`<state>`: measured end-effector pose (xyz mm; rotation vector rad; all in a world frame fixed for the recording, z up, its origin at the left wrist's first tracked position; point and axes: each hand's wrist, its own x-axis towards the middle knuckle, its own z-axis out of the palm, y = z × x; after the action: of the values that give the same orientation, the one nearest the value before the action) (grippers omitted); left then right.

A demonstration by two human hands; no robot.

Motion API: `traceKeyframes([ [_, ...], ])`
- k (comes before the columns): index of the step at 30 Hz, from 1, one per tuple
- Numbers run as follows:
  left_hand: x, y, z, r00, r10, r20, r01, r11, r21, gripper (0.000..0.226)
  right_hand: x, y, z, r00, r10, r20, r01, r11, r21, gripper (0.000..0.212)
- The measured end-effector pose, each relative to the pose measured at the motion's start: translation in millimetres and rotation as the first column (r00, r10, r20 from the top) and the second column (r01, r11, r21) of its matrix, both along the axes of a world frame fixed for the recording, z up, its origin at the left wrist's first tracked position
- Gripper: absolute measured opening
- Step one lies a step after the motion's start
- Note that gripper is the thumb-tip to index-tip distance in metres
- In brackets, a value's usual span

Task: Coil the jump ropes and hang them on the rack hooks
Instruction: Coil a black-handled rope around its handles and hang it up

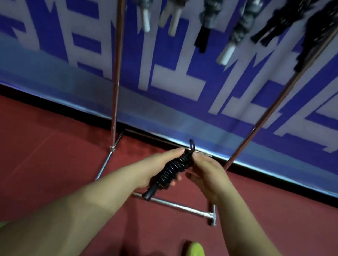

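Jump rope (175, 169), coiled tight, is gripped by left hand (156, 170); top loop is pinched by right hand (207, 175) for hooking.

Six coiled ropes (209, 6) hanging on the rack (118, 51), four greyish and two black. One more black coiled rope (175, 169) sits in two hands.

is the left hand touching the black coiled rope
Touching: the head view shows the left hand wrapped around the black coiled rope, fingers curling over its far side.

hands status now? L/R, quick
Left hand: grips the coiled black jump rope around its middle.
Right hand: fingers at the bundle's top end; whether they pinch it cannot be told.
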<state>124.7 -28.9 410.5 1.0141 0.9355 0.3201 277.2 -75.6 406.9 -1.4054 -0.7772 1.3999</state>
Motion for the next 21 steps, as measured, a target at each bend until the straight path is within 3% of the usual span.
traceKeyframes([
  [8,20,20,103,0.988,0.078,0.136,-0.093,0.990,0.110,0.038,-2,12,106,0.989,-0.143,0.047,0.123,0.947,0.297,0.019],
  [17,40,46,185,0.999,-0.002,-0.037,0.009,0.978,0.206,0.062,21,36,190,0.962,-0.260,0.088,0.203,0.888,0.412,0.019],
  [21,57,66,216,0.999,0.020,-0.038,-0.010,0.969,0.247,0.068,33,59,226,0.946,-0.304,0.110,0.230,0.873,0.431,0.018],
])
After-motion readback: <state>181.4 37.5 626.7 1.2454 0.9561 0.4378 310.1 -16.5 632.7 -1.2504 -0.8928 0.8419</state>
